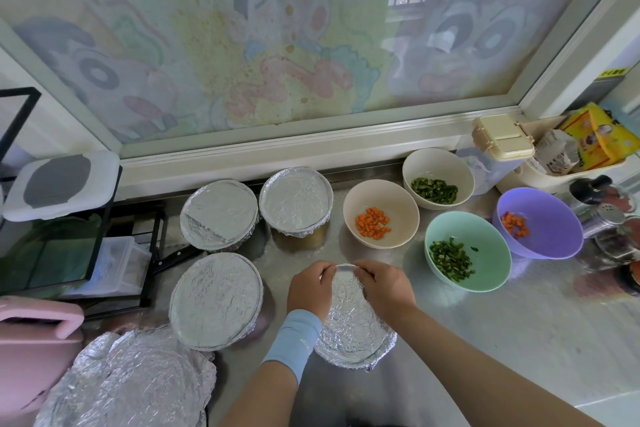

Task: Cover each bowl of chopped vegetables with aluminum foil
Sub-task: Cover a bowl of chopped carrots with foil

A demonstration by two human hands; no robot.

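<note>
Both hands are held curled over the far rim of the nearest bowl. The far edge of the foil is pinched by the left hand and by the right hand, fingertips nearly meeting. The bowl is wrapped all round, so its contents are hidden. It is set at the middle of the steel counter, below a window covered with faded cartoon film.

Both forearms are stretched forward from the lower edge. A blue wristband is worn on the left wrist.

Three covered bowls are grouped to the left, and a crumpled foil sheet lies nearer. To the right, four bowls are left uncovered: a beige carrot bowl, a beige bowl of greens, a mint bowl and a purple bowl.
</note>
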